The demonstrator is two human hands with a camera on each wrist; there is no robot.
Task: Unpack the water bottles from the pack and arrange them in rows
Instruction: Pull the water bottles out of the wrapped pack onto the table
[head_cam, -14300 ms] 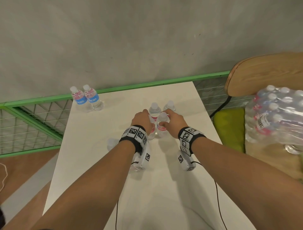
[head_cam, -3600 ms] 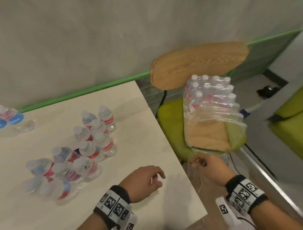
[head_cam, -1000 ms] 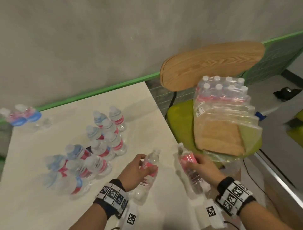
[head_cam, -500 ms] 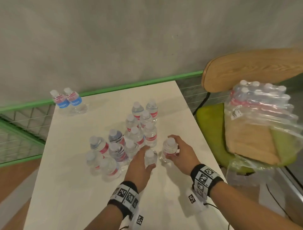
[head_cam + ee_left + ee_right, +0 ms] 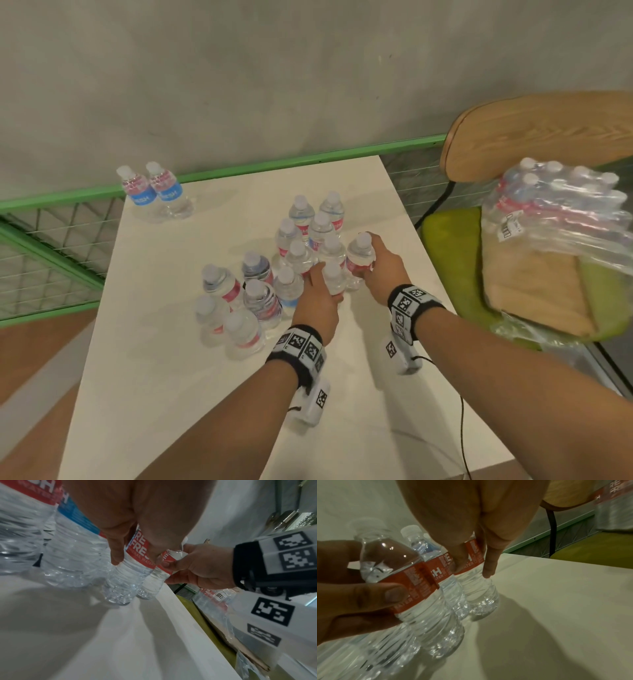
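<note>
Two forearms in marker-printed wristbands [image 5: 297,344] reach across a white counter [image 5: 171,394] toward a cluster of small water bottles. The left hand [image 5: 320,301] has its fingers curled round the red label of an upright bottle [image 5: 333,279] at the near right edge of the cluster, its base on the counter. Just beside it, the right hand [image 5: 383,270] grips a second red-labelled bottle [image 5: 358,262], also standing upright; the two bottles touch. To their left, five more bottles [image 5: 239,308] stand in a loose group, and beyond the hands further bottles [image 5: 308,236] run in paired rows toward the wall. At the far left corner, well apart, two blue-labelled bottles [image 5: 154,195] stand together. To the right, off the counter, the torn plastic pack [image 5: 561,212] still holding bottles rests on a green-cushioned chair [image 5: 448,240] with a wooden back.
</note>
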